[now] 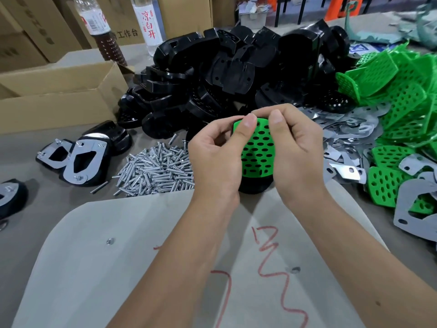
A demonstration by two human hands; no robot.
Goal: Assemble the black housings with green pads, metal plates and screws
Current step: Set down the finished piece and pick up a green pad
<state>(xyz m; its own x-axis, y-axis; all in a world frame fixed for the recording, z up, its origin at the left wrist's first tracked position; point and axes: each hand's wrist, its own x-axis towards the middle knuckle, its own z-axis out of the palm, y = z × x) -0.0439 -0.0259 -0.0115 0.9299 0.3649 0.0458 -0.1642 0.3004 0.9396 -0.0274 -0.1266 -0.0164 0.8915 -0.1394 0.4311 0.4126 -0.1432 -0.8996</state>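
Your left hand (212,157) and right hand (295,150) both have fingers (249,120) curled tight, pinching the top edge of a green pad (257,150) full of oval holes. It sits on a black housing (253,185), just above the surface (142,233), screws (156,171) beside it.

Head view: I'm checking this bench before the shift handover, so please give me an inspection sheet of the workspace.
Surface: grey table with red scribbles.
Job's things: black housings piled at the back; green pads and metal plates heaped right; screws piled left; finished units far left.
Clutter: open cardboard box, two bottles.
Hands: left hand and right hand both grip one green pad on a housing.
Cables: nothing seen.
Surroundings: stacked cartons.
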